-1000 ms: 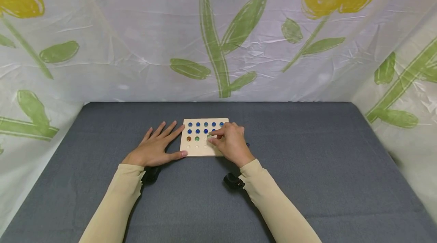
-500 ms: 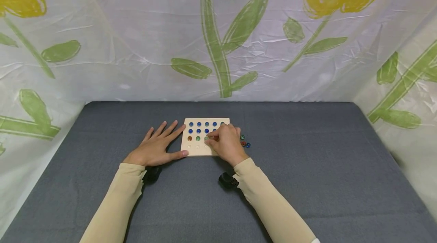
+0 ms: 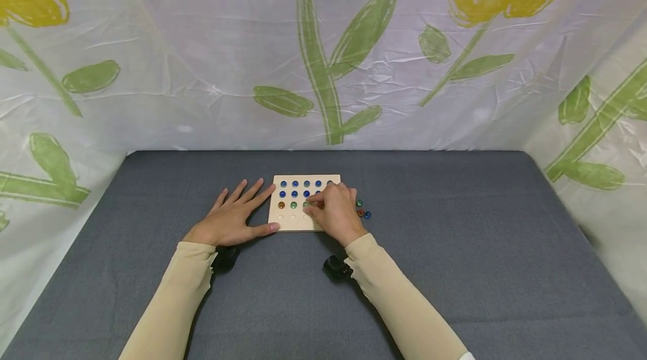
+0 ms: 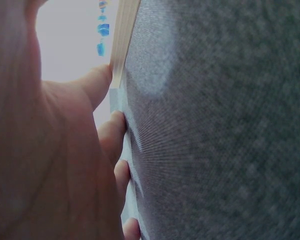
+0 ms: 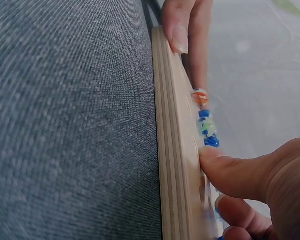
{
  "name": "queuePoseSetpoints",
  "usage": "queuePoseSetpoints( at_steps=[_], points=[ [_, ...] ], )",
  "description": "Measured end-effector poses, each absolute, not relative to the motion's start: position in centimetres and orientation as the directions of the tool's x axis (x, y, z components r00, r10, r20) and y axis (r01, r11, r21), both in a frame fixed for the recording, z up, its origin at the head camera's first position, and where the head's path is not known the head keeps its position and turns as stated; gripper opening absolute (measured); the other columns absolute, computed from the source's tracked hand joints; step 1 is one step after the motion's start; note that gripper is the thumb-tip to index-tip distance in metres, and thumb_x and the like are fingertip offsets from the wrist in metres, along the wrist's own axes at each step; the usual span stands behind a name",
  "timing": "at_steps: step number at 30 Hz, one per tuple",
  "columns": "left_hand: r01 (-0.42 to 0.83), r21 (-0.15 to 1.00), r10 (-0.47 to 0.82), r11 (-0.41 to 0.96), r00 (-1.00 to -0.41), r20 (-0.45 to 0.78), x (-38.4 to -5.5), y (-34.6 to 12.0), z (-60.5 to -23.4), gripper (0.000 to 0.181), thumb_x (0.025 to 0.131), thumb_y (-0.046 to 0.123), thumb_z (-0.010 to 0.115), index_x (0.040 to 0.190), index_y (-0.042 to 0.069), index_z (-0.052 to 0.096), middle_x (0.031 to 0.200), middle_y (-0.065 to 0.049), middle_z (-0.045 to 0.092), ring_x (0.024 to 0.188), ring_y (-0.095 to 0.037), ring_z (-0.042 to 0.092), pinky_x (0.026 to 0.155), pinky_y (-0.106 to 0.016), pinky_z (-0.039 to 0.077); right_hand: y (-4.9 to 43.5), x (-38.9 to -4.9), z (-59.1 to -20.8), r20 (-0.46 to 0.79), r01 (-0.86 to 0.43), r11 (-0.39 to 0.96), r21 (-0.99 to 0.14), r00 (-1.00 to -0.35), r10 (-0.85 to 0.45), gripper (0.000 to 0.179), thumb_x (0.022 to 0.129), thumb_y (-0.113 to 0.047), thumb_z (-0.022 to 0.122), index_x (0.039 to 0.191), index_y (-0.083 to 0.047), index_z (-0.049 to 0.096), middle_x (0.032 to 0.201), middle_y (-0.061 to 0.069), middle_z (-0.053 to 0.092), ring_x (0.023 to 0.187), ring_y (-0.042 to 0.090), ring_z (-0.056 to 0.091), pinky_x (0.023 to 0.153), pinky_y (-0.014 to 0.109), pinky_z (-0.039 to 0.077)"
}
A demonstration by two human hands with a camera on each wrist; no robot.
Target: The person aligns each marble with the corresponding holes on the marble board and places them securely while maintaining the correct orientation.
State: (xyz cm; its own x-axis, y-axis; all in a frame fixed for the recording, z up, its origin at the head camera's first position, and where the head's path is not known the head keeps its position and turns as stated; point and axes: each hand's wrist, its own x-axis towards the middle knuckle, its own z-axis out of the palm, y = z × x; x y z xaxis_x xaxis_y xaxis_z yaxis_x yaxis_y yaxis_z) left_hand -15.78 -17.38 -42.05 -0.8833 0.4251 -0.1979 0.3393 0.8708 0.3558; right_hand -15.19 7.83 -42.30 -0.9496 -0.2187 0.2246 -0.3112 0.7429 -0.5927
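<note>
A pale wooden board [image 3: 299, 226] with rows of round hollows lies on the grey cloth. Blue marbles [image 3: 295, 184] sit in its two far rows. In the third row are an orange-brown marble [image 3: 281, 205] and a green marble [image 3: 294, 205]. My left hand [image 3: 228, 222] lies with spread fingers, its thumb and index fingertip on the board's left edge. My right hand [image 3: 340, 211] is over the board's right part, thumb and index finger pinching another green marble [image 3: 305, 204] at the third row's third hollow. That hand hides the hollows to the right.
Just right of the board, several loose marbles [image 3: 360, 213] lie on the cloth, green, orange-red and blue. A black wrist camera [image 3: 337, 268] hangs below my right wrist. White flower-printed sheeting [image 3: 212, 68] stands behind the table.
My right hand has lowered slightly left, bringing the green marble down to the third hollow, and the loose marbles came into sight. It barely moves in the last half second; my left hand stays put.
</note>
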Motion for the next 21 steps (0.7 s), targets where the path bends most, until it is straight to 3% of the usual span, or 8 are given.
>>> queuePoseSetpoints(
  at_steps=[11, 21],
  points=[
    [0.341, 0.354, 0.426, 0.871, -0.883, -0.197, -15.9, -17.5, -42.2, 0.096, 0.090, 0.074, 0.055, 0.164, 0.023, 0.021, 0.169, -0.010, 0.013, 0.154, -0.042, 0.003, 0.119, -0.066, -0.001, 8.6, -14.8, -41.6, 0.236, -0.314, 0.721, -0.618, -0.949, -0.211, 0.018, 0.083, -0.018, 0.087, 0.098, -0.008, 0.083, 0.074, 0.001, 0.062, 0.075, 0.020, 0.050, 0.078, 0.044, 0.032],
    [0.343, 0.359, 0.429, 0.868, -0.881, -0.197, -15.8, -17.5, -42.1, 0.097, 0.090, 0.074, 0.056, 0.164, 0.023, 0.021, 0.169, -0.010, 0.013, 0.154, -0.041, 0.003, 0.119, -0.066, -0.001, 13.1, -14.2, -40.9, 0.263, -0.298, 0.698, -0.651, -0.951, -0.160, 0.022, 0.084, -0.017, 0.086, 0.101, -0.004, 0.082, 0.074, 0.003, 0.059, 0.072, 0.022, 0.047, 0.082, 0.051, 0.032]
  ],
)
